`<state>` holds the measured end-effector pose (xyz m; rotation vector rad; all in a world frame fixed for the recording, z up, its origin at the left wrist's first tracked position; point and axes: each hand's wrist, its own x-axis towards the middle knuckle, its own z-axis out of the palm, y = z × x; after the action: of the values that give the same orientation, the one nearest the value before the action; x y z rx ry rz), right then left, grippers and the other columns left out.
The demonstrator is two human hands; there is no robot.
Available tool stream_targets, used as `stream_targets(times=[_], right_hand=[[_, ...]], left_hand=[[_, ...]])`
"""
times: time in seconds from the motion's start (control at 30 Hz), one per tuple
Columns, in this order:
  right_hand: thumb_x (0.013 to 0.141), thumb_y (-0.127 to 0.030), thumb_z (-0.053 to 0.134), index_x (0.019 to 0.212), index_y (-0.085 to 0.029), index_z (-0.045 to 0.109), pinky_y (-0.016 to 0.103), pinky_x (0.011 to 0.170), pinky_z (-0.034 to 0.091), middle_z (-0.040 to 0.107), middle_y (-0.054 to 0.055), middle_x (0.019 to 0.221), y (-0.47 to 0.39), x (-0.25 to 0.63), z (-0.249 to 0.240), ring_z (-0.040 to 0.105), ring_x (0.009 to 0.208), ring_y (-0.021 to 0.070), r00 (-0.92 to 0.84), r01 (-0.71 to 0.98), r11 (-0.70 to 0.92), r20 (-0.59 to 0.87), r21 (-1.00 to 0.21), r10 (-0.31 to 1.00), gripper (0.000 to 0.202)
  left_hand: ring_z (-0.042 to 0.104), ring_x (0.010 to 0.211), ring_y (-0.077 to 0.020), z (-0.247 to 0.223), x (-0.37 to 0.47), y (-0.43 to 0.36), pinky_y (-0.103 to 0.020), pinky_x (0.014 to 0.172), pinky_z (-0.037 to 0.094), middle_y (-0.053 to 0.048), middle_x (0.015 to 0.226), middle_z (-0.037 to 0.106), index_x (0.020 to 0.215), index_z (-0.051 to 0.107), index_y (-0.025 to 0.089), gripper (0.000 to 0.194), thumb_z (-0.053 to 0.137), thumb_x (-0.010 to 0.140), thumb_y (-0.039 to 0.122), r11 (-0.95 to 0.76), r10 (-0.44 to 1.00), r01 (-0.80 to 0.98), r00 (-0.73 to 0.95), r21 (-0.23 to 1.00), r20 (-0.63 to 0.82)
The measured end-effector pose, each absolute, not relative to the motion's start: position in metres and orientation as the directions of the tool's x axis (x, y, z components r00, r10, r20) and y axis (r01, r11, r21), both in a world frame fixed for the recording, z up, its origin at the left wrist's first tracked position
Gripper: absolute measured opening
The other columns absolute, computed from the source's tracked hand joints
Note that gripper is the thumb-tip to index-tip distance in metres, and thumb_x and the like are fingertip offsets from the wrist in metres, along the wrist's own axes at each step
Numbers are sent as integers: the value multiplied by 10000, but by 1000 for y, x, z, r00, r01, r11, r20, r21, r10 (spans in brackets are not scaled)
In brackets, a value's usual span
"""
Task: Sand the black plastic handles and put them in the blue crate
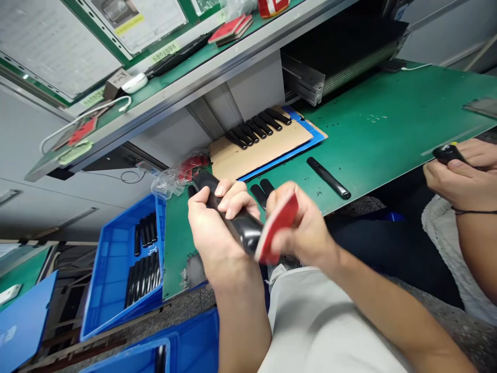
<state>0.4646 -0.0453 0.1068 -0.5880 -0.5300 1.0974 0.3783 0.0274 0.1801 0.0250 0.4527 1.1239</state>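
Observation:
My left hand (217, 235) is closed round a glossy black plastic handle (247, 231), held at a slant above the front of the bench. My right hand (310, 233), a little blurred, grips a red sanding pad (280, 225) with a pale underside. The pad is right at the near, rounded end of the handle; whether it touches cannot be made out. Just beyond my hands, two black pieces (258, 195) lie on the green bench, partly hidden by my right hand. Another black handle (328, 177) lies alone further right.
A cardboard sheet (267, 155) holds a row of several black handles. A blue crate (104, 280) at left contains more. A plastic bag (169, 182) lies beside the cardboard. Red pads (229, 30) are on the shelf. At right, a co-worker's hands (454, 178) hold a black piece.

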Motion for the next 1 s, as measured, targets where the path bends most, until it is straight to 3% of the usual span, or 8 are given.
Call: stream_targets(times=[0.1,0.23,0.37,0.43,0.5,0.6,0.87,1.0], right_hand=[[602,-361,958,877,-225,592,204,533,474,647,-64,721,-34,481,106,562,586,84,483,-591,336,11,-734,875,477],[480,-309,1003,761,-229,538,205,534,459,595,-84,662,-37,486,108,519,571,80,239,-647,242,109,-723,965,549],[567,-411,960,764,-218,530,200,539,458,603,-80,651,-37,486,110,518,555,73,357,-632,188,-68,-752,931,511],[454,-375,999,757,-230,492,204,519,428,574,-96,650,-35,487,109,490,559,79,186,-660,142,23,-738,982,608],[393,-330,1014,739,-220,498,206,544,424,566,-99,656,-31,492,102,486,575,77,152,-547,117,39,-829,988,631],[566,-415,953,784,-209,513,225,597,440,573,-81,691,-25,502,86,518,619,90,326,-435,49,-106,-899,939,532],[602,-323,954,810,-212,491,183,576,419,575,-90,703,-52,498,108,506,615,65,254,-538,124,-20,-834,967,519],[577,-248,956,782,-221,450,154,506,348,504,-123,669,-54,486,133,401,542,31,182,-642,175,73,-746,981,546]], left_hand=[[325,381,-26,178,376,27,-88,340,337,88,615,304,803,200,252,188,359,889,199,454,861,-871,376,187,-342],[305,372,-22,178,376,27,-100,331,320,93,625,287,806,219,250,185,371,891,189,476,843,-866,401,149,-359],[302,370,-29,181,378,27,-114,333,335,91,626,301,807,222,251,182,375,879,182,473,848,-871,408,134,-337],[304,365,-29,182,378,29,-118,323,327,91,630,320,814,233,250,185,396,873,185,463,852,-872,388,160,-351],[309,360,-31,183,374,35,-117,322,327,93,625,311,813,228,252,195,397,861,168,437,865,-884,362,165,-348],[323,366,-41,182,364,45,-125,331,344,92,623,296,811,209,257,218,391,836,140,367,897,-920,311,136,-314],[310,362,-39,178,368,57,-116,329,347,91,626,287,817,202,257,219,385,843,139,390,883,-908,322,151,-342],[322,367,-39,177,374,57,-121,329,340,92,632,286,821,228,252,206,395,852,137,388,883,-907,316,163,-347]])
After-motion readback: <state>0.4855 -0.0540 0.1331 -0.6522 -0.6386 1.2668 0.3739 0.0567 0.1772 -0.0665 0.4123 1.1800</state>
